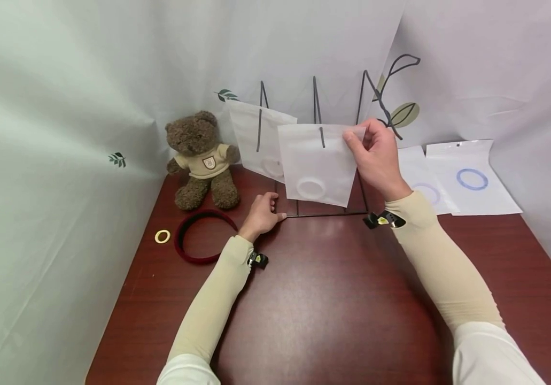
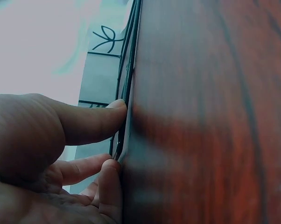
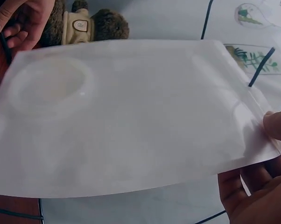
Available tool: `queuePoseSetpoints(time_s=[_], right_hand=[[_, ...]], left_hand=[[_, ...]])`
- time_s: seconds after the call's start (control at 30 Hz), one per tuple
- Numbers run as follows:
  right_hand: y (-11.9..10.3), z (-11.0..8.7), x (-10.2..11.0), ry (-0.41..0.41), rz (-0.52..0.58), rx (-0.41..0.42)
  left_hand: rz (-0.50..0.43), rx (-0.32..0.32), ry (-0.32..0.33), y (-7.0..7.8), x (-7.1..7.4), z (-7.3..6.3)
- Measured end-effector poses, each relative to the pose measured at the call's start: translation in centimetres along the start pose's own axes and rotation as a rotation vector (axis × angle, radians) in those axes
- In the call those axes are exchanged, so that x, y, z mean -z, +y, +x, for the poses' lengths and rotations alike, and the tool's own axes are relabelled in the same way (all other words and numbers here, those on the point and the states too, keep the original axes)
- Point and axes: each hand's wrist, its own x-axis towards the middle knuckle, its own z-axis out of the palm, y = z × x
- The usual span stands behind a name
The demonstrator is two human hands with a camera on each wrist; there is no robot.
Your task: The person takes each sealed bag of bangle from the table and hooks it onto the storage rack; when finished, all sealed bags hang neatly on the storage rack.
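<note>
A white translucent pouch point(image 1: 304, 155) with a pale ring point(image 1: 311, 187) showing through hangs on the middle hook of a black wire display rack point(image 1: 325, 215). My right hand point(image 1: 378, 158) pinches the pouch by its top right corner, and the hook's tip pokes out through its top edge. In the right wrist view the pouch point(image 3: 145, 126) spans most of the picture. My left hand point(image 1: 261, 215) grips the rack's front left base corner, thumb and fingertips on the wire point(image 2: 128, 70). Left of the pouch, another white pouch point(image 1: 248, 133) hangs on the left hook.
A brown teddy bear point(image 1: 198, 141) sits at the left, with a dark red headband point(image 1: 200, 261) and a small gold ring point(image 1: 162, 236) before it. Two white pouches point(image 1: 484, 200) with bluish rings lie at the right. White curtains point(image 1: 63, 133) surround the table point(image 1: 328, 299).
</note>
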Motion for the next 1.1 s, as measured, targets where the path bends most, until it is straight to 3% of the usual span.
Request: queuePoseSetpoints(time_s=[0.37, 0.67, 1.1], right_hand=[[0.9, 1.9, -0.9, 0.026, 0.005, -0.088], [-0.4, 3.0, -2.0, 0.063, -0.035, -0.111], [2.6, 5.0, -2.3, 0.046, 0.04, -0.111]], left_hand=[[-0.004, 0.001, -0.009, 0.1, -0.1, 0.2], [-0.003, 0.011, -0.008, 0.2, 0.0, 0.1], [0.011, 0.0, -0.027, 0.1, 0.1, 0.2]])
